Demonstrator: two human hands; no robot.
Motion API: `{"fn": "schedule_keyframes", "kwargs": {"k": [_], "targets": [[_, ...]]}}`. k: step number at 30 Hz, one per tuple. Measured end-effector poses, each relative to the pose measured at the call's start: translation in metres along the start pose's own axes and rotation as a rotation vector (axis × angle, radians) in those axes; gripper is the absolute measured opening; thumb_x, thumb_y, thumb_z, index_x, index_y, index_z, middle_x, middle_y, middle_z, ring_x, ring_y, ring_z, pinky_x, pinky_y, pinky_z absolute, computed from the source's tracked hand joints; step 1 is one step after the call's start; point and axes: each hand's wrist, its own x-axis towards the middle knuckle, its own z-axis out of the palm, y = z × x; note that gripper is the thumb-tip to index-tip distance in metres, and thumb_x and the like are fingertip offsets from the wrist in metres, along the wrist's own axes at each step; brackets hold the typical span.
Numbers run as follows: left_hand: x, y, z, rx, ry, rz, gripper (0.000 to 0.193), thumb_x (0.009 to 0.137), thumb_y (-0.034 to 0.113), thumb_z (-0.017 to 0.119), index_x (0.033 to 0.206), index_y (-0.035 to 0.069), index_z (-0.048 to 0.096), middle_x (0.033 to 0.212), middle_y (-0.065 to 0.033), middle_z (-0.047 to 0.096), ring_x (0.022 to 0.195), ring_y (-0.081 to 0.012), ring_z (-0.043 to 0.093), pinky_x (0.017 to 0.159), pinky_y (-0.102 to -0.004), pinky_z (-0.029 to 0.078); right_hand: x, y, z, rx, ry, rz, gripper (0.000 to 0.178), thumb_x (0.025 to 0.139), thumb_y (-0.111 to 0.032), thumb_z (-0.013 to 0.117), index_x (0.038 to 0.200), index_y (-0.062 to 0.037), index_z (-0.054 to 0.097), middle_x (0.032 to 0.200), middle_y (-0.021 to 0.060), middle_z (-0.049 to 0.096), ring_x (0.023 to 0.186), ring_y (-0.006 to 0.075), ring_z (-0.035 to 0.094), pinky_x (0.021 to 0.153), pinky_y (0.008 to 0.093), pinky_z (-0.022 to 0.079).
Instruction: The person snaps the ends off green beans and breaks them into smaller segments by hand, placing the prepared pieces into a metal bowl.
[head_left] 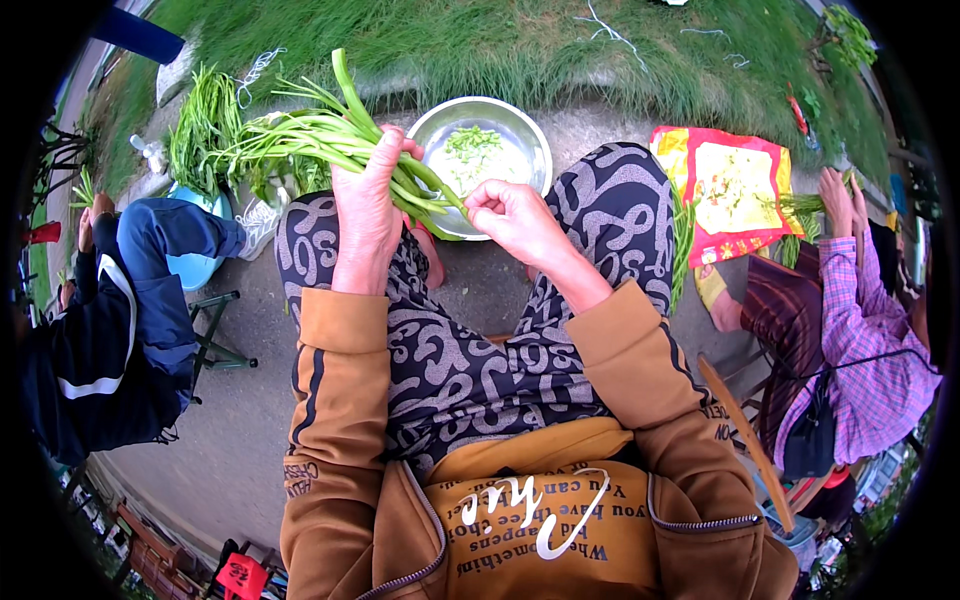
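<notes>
A bunch of long green vegetable stalks [335, 148] is gripped in my left hand [368, 205], its thin ends fanning out to the left. The thicker ends point down to the right, over the near edge of a metal basin [545, 150]. Fingers and thumb of my right hand [515, 222] are pinched together at the end of a stalk. Inside the basin lies a small heap of short green pieces [474, 147].
At the left, more greens [204, 130] are heaped by a light blue tub [200, 262], beside a seated person [120, 330]. A yellow and red sack [690, 225] with scraps lies at the right, where another seated person [860, 340] handles greens. Grass [480, 45] borders the far side.
</notes>
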Motion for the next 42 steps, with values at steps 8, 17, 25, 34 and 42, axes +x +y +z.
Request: {"fn": "schedule_keyframes", "kwargs": {"k": [8,17,25,34,42], "targets": [[-0.002,-0.005,0.003,0.062,-0.01,0.038,0.022,0.083,0.012,0.067,0.097,0.003,0.053,0.084,-0.0066,0.058,0.072,-0.016,0.059,0.067,-0.0294,0.052,0.006,0.008,0.003,-0.171,0.148,-0.037,0.012,0.068,-0.012,0.062,0.075,-0.0025,0.064,0.072,0.0117,0.064,0.064,0.0224,0.063,0.063,0.0325,0.049],[-0.003,-0.006,0.005,0.122,0.017,0.118,0.025,0.081,0.011,0.068,0.098,0.003,0.052,0.082,-0.0055,0.058,0.07,-0.014,0.058,0.064,-0.0277,0.05,0.023,0.022,0.0,0.11,0.197,0.001,0.005,0.074,-0.007,0.059,0.073,-0.0019,0.06,0.064,0.002,0.058,0.058,0.0089,0.054,0.054,0.0248,0.043],[0.0,-0.003,-0.002,0.068,0.07,0.073,0.023,0.082,0.011,0.067,0.097,0.002,0.053,0.083,-0.0066,0.058,0.073,-0.0161,0.058,0.067,-0.0301,0.051,0.024,0.019,-0.005,0.597,0.272,0.241,0.006,0.079,-0.008,0.058,0.077,-0.0029,0.058,0.063,0.0028,0.056,0.054,0.0073,0.053,0.05,0.0202,0.043],[0.004,0.002,-0.007,-0.072,0.127,0.007,0.022,0.083,0.012,0.066,0.096,0.0,0.053,0.085,-0.0077,0.057,0.076,-0.0167,0.058,0.075,-0.0344,0.053,0.032,0.026,-0.002,0.402,0.521,-0.101,0.012,0.082,-0.007,0.063,0.091,-0.0015,0.056,0.079,0.0031,0.06,0.066,0.0079,0.057,0.059,0.0209,0.047],[0.008,-0.009,-0.008,-0.005,0.16,0.059,0.028,0.082,0.01,0.067,0.101,0.001,0.049,0.087,-0.0076,0.056,0.078,-0.0166,0.058,0.072,-0.0341,0.053,0.008,-0.006,0.01,0.044,0.166,-0.397,0.011,0.079,-0.005,0.063,0.089,-0.0009,0.061,0.076,0.0026,0.059,0.063,0.0082,0.057,0.059,0.0228,0.046]]}}
